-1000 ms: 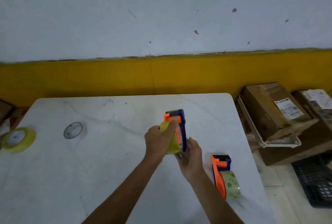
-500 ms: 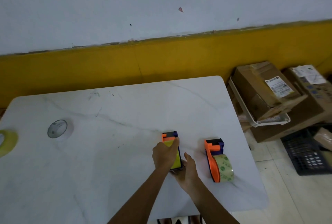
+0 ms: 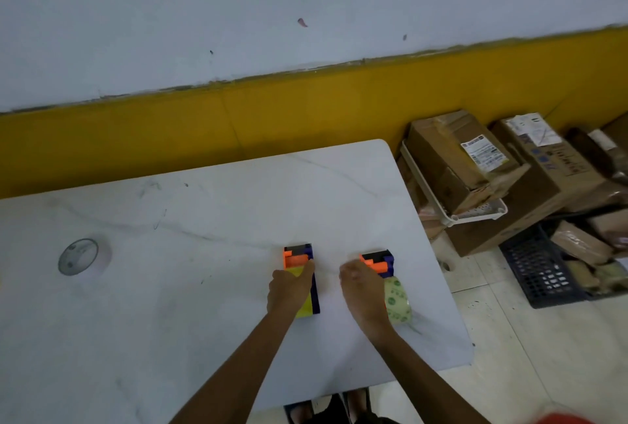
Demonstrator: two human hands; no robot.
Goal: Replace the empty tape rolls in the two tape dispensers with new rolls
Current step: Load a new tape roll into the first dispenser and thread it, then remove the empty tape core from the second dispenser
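Observation:
Two orange-and-blue tape dispensers stand side by side on the white table (image 3: 204, 219). The left dispenser (image 3: 299, 257) carries a yellow roll (image 3: 304, 308), and my left hand (image 3: 288, 289) lies over it with the thumb on the roll. The right dispenser (image 3: 380, 262) carries a clear roll with green print (image 3: 397, 299). My right hand (image 3: 361, 289) is curled against its orange side. A thin, nearly empty roll (image 3: 80, 256) lies flat at the table's left.
Cardboard boxes (image 3: 452, 158) and a white tray (image 3: 475, 214) are stacked on the floor right of the table. A dark crate (image 3: 537, 270) sits beside them. The table's right edge runs close to the right dispenser. The yellow wall band is behind.
The left dispenser came down from the air onto the table. My right hand left it and moved right onto the other dispenser. The yellow roll at far left is out of view.

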